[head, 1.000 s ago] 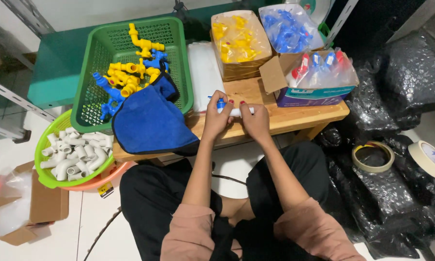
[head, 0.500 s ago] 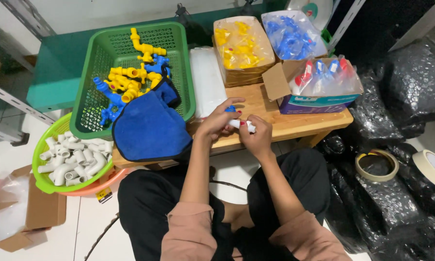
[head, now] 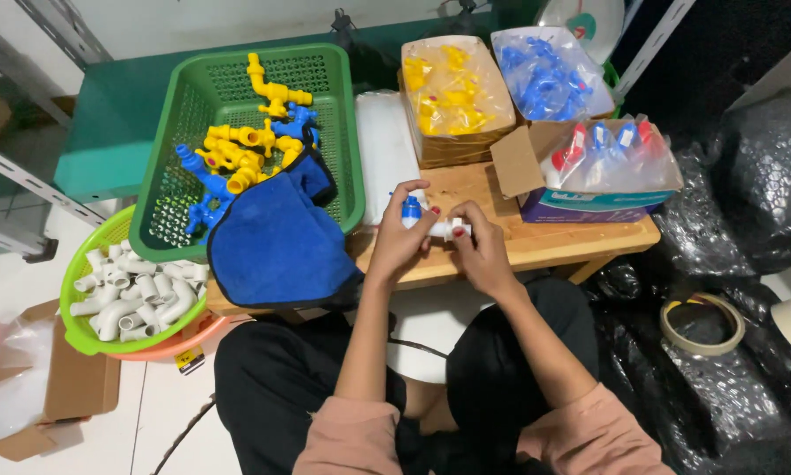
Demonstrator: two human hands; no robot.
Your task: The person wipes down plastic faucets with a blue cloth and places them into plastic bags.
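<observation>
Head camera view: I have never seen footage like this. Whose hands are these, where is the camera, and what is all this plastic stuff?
The one camera sits on a seated person's head and looks down, so both arms are the wearer's own. The left hand and right hand meet over a low wooden table, together holding a small white plastic fitting with a blue piece at its left end. On the left stands a green basket with yellow and blue taps, and a blue cloth hangs over its edge. A green bowl of white pipe elbows sits lower left. Behind the hands are bagged parts: yellow parts, blue parts and a box of red and blue ones.
</observation>
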